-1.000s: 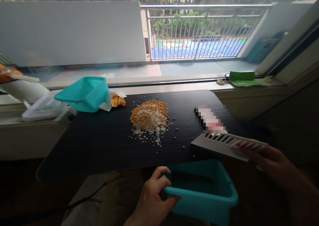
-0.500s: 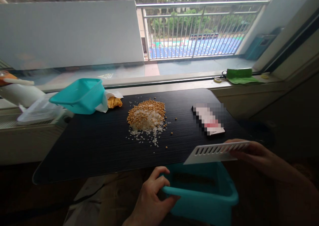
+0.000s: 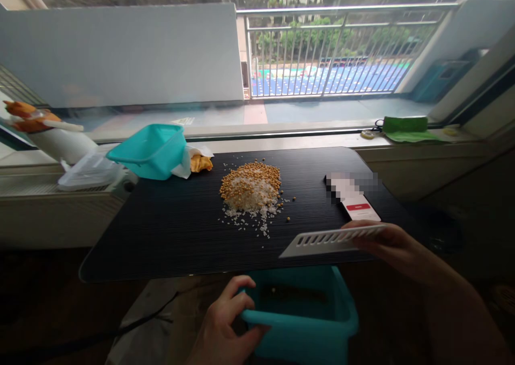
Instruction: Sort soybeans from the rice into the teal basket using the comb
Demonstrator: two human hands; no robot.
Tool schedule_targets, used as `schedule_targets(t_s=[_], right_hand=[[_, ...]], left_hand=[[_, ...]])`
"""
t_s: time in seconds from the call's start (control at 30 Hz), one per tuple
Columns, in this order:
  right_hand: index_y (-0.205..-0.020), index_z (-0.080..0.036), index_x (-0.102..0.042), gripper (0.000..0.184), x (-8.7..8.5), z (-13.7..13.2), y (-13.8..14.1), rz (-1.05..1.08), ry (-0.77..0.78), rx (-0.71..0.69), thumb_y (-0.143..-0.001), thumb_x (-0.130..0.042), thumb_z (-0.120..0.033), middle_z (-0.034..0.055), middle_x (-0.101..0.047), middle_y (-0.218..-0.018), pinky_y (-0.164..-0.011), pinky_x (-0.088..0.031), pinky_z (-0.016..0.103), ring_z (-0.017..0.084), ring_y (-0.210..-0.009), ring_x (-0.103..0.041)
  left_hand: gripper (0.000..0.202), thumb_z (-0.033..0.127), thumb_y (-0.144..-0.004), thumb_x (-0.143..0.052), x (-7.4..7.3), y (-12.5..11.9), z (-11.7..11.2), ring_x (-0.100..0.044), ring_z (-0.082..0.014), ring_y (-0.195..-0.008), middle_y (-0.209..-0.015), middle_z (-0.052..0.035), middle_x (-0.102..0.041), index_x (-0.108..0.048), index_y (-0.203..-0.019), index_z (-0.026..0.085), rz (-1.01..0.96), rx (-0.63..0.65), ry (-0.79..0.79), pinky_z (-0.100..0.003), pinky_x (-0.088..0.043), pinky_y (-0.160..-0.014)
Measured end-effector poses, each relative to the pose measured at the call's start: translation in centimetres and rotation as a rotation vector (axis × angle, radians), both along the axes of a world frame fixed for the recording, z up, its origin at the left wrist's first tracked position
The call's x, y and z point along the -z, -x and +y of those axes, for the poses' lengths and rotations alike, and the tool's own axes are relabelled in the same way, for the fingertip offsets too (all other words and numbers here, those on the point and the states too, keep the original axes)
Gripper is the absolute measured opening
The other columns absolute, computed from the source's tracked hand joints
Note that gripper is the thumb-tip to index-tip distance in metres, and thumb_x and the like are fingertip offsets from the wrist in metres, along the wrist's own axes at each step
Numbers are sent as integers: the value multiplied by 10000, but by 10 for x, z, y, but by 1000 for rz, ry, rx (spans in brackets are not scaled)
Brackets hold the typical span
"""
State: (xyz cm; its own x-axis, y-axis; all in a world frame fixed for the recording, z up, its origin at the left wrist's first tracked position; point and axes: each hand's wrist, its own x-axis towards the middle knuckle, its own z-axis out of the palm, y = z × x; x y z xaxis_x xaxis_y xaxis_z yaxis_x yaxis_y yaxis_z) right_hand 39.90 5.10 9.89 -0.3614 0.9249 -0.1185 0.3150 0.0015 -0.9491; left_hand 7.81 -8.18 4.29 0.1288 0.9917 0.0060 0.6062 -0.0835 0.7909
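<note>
Head view: my left hand (image 3: pixel 225 327) keeps its fingers closed on the corner of the bin (image 3: pixel 306 333), below the table (image 3: pixel 169 231) edge. Behind, the pile (image 3: pixel 251 187) is unchanged. The scraper (image 3: pixel 333 240) has moved left and lies flatter over the edge, clamped in my right hand (image 3: pixel 396 244).

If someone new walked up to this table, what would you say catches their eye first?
The mound of yellow beans and white rice in the middle of the black tabletop stands out most. At its near edge the right hand holds a white slotted scraper, and just below that edge the left hand grips the rim of a teal bin.
</note>
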Motion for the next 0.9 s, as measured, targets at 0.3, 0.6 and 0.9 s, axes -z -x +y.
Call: schedule_targets(t_s=[0.3, 0.6, 0.9], right_hand=[[-919, -230, -774, 355, 21, 14, -12, -24, -127, 354, -728, -740, -528, 28, -783, -925, -949, -517, 455, 309, -988, -698], [-917, -223, -781, 368, 22, 15, -7, -2, -74, 320, -698, -770, -518, 41, -794, -916, -894, -556, 436, 299, -924, -724], [-852, -226, -806, 303, -4, -8, -12, 8, 35, 173, -697, -778, -485, 64, -798, -897, -786, -603, 366, 288, -846, -736]], left_hand=[[165, 132, -694, -704, 2, 4, -1, -692, -185, -890, -1102, -53, -646, -560, -663, 208, 36, -9, -24, -234, -531, -772], [180, 113, -688, -709, 0, 5, -1, -696, -177, -901, -1111, -50, -641, -556, -662, 205, 46, -5, -10, -218, -523, -776], [170, 107, -691, -710, -2, -2, 1, -693, -159, -876, -1097, -48, -644, -569, -668, 199, 13, -12, -14, -205, -519, -780]])
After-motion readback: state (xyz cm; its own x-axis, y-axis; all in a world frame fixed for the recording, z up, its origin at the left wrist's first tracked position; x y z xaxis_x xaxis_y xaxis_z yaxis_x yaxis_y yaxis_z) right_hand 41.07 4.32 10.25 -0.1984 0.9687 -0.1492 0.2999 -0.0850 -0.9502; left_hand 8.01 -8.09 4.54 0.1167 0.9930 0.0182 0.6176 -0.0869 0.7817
